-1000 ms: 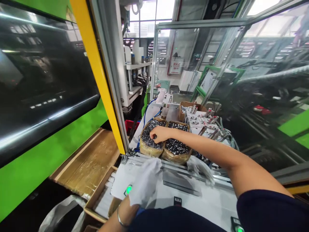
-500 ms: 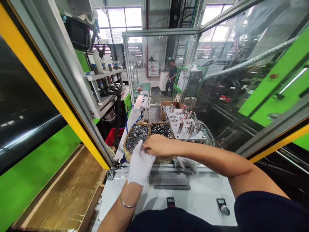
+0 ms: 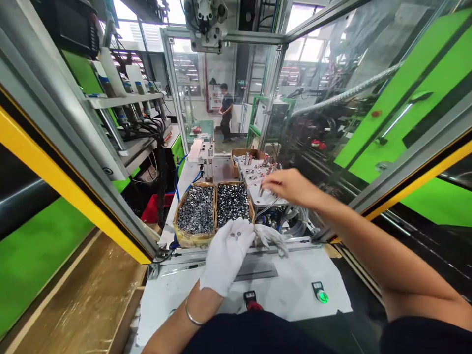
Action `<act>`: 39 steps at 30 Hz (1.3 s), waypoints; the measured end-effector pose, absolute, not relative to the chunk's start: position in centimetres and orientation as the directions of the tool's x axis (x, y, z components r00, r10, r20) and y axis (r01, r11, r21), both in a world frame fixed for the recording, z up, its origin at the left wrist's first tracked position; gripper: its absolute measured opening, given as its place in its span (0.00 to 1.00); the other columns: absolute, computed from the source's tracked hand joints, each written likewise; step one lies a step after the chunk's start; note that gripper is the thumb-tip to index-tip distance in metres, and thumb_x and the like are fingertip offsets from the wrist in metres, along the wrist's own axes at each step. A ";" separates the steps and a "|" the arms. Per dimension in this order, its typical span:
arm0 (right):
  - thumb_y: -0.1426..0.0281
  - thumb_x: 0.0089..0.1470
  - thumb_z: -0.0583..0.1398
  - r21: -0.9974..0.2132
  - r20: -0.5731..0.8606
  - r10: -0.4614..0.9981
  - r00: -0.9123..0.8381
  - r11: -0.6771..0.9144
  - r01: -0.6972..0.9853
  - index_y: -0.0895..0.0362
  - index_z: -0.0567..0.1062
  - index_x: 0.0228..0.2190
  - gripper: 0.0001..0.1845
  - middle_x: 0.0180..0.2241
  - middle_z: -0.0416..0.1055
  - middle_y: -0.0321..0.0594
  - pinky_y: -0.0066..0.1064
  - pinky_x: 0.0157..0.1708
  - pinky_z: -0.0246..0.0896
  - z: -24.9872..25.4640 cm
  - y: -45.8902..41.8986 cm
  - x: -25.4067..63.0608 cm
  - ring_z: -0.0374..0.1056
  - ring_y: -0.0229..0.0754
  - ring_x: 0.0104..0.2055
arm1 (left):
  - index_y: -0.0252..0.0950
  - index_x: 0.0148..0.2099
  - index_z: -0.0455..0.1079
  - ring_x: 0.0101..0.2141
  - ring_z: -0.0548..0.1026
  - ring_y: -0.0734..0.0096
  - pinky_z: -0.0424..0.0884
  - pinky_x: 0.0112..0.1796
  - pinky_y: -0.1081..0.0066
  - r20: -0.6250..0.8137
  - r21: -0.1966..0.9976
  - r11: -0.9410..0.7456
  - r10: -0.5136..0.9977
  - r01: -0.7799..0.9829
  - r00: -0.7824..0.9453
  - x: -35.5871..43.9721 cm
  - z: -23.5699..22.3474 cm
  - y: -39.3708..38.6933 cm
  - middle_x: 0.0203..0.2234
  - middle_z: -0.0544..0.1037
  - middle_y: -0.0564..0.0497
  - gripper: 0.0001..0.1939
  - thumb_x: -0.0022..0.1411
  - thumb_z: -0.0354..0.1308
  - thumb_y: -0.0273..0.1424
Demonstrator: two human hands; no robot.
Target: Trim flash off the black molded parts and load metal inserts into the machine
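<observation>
Rings (image 3: 239, 234) lie loose on the upturned, half-cupped palm of my gloved left hand (image 3: 224, 258), by the near edges of the left box (image 3: 193, 241) and right box (image 3: 252, 209). My bare right hand (image 3: 291, 187) is over the metal plate (image 3: 263, 197), fingers narrowed; from my end I cannot tell whether they hold anything. Tilting that palm could spill rings among the boxed parts; reaching low could snag the clear hoses (image 3: 298, 221).

Lets in daylight through windows (image 3: 308, 49) beyond a grey metal frame (image 3: 254, 37) with clear panels (image 3: 313, 115). Shows a pale wall (image 3: 229, 66) at the back, with a white sign (image 3: 214, 101) lettered in red; below, reveals grey floor (image 3: 219, 146), a green-topped table (image 3: 207, 129) and a green-framed stand (image 3: 254, 118).
</observation>
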State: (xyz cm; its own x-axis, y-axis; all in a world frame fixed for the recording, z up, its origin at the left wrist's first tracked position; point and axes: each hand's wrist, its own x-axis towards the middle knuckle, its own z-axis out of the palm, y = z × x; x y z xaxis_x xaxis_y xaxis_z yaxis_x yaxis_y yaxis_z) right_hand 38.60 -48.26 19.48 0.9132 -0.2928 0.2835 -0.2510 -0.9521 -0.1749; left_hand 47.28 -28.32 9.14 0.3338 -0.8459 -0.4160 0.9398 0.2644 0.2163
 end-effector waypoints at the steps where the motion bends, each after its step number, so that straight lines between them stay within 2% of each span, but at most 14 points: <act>1: 0.73 0.54 0.56 -0.168 0.330 -0.362 0.872 -0.931 -0.324 0.56 0.80 0.30 0.11 0.33 0.80 0.40 0.29 0.38 0.62 20.1 -50.0 38.2 0.73 0.41 0.36 | 0.26 0.43 0.71 0.41 0.81 0.59 0.80 0.42 0.62 -0.421 0.211 0.265 -0.844 0.941 0.332 47.3 9.2 -28.2 0.37 0.80 0.40 0.10 0.67 0.51 0.26; 3: 0.74 0.51 0.56 -0.168 0.327 -0.461 0.825 -0.888 -0.429 0.56 0.81 0.29 0.12 0.31 0.80 0.39 0.29 0.38 0.63 20.8 -53.1 37.5 0.74 0.41 0.35 | 0.26 0.42 0.72 0.40 0.81 0.60 0.80 0.41 0.63 -0.413 0.215 0.268 -0.847 0.939 0.336 47.4 9.2 -28.0 0.36 0.80 0.41 0.09 0.67 0.51 0.25; 6: 0.73 0.48 0.58 -0.221 0.273 -0.537 0.799 -0.843 -0.491 0.56 0.80 0.27 0.10 0.29 0.79 0.36 0.28 0.35 0.64 20.1 -55.5 37.2 0.74 0.41 0.33 | 0.26 0.41 0.72 0.39 0.81 0.61 0.80 0.41 0.64 -0.408 0.233 0.247 -0.853 0.940 0.325 47.5 9.3 -27.9 0.36 0.80 0.41 0.09 0.67 0.51 0.24; 11: 0.71 0.43 0.61 -0.469 0.240 -0.582 0.777 -0.770 -0.432 0.57 0.77 0.27 0.06 0.25 0.77 0.35 0.25 0.28 0.65 18.1 -56.1 37.9 0.72 0.38 0.28 | 0.26 0.41 0.73 0.40 0.81 0.61 0.79 0.42 0.64 -0.420 0.253 0.231 -0.849 0.939 0.322 47.4 9.2 -28.0 0.37 0.80 0.41 0.08 0.65 0.53 0.24; 15: 0.68 0.43 0.61 -0.558 0.180 -0.555 0.812 -0.738 -0.380 0.58 0.77 0.28 0.07 0.21 0.76 0.35 0.26 0.24 0.63 18.1 -56.2 37.9 0.68 0.37 0.22 | 0.26 0.43 0.73 0.42 0.81 0.59 0.79 0.43 0.64 -0.428 0.261 0.238 -0.840 0.935 0.333 47.5 8.9 -28.0 0.39 0.80 0.40 0.09 0.65 0.52 0.23; 17: 0.67 0.44 0.61 -0.523 0.184 -0.533 0.826 -0.764 -0.377 0.57 0.78 0.29 0.08 0.23 0.77 0.36 0.26 0.26 0.65 18.5 -56.0 37.7 0.70 0.38 0.24 | 0.26 0.43 0.73 0.42 0.81 0.60 0.79 0.43 0.64 -0.429 0.260 0.244 -0.838 0.934 0.338 47.6 8.7 -28.0 0.39 0.80 0.40 0.10 0.66 0.52 0.23; 21: 0.69 0.48 0.60 -0.281 0.231 -0.428 0.874 -0.889 -0.361 0.55 0.81 0.31 0.09 0.31 0.81 0.35 0.28 0.36 0.67 19.1 -55.0 37.1 0.75 0.41 0.34 | 0.26 0.43 0.74 0.42 0.80 0.59 0.79 0.44 0.64 -0.416 0.272 0.251 -0.840 0.929 0.349 47.5 8.6 -28.0 0.39 0.80 0.40 0.10 0.66 0.52 0.23; 24: 0.70 0.51 0.57 -0.151 0.216 -0.366 0.905 -0.928 -0.340 0.53 0.82 0.33 0.12 0.34 0.82 0.34 0.27 0.38 0.66 19.4 -54.5 36.8 0.76 0.41 0.36 | 0.27 0.41 0.74 0.42 0.80 0.59 0.79 0.44 0.64 -0.421 0.282 0.238 -0.840 0.930 0.343 47.4 8.7 -28.1 0.38 0.80 0.41 0.09 0.65 0.52 0.23; 28: 0.73 0.52 0.55 -0.099 0.266 -0.409 0.873 -0.912 -0.397 0.53 0.82 0.36 0.16 0.36 0.82 0.34 0.27 0.38 0.66 19.8 -54.9 36.7 0.76 0.41 0.38 | 0.27 0.41 0.74 0.41 0.81 0.60 0.79 0.44 0.65 -0.449 0.285 0.223 -0.828 0.932 0.335 47.3 9.0 -28.1 0.37 0.80 0.42 0.09 0.65 0.53 0.23; 31: 0.75 0.50 0.56 -0.059 0.301 -0.475 0.827 -0.874 -0.482 0.54 0.82 0.34 0.15 0.35 0.81 0.35 0.27 0.38 0.66 20.1 -55.6 37.1 0.76 0.42 0.38 | 0.27 0.41 0.74 0.42 0.80 0.60 0.79 0.43 0.65 -0.447 0.284 0.222 -0.830 0.933 0.334 47.4 9.0 -28.0 0.38 0.80 0.41 0.09 0.65 0.53 0.23; 35: 0.73 0.48 0.60 -0.063 0.242 -0.555 0.796 -0.827 -0.558 0.56 0.81 0.33 0.10 0.31 0.81 0.36 0.27 0.35 0.65 19.9 -56.4 37.6 0.75 0.41 0.33 | 0.27 0.41 0.74 0.42 0.80 0.59 0.78 0.44 0.64 -0.423 0.300 0.232 -0.837 0.925 0.347 47.4 8.6 -27.8 0.39 0.80 0.41 0.09 0.65 0.53 0.23; 39: 0.72 0.46 0.62 -0.028 0.169 -0.605 0.778 -0.792 -0.610 0.56 0.80 0.35 0.11 0.31 0.80 0.36 0.26 0.33 0.63 19.6 -56.8 38.0 0.75 0.40 0.33 | 0.27 0.40 0.74 0.40 0.80 0.62 0.78 0.43 0.65 -0.430 0.298 0.219 -0.838 0.929 0.336 47.3 8.6 -27.8 0.36 0.80 0.42 0.08 0.64 0.53 0.22</act>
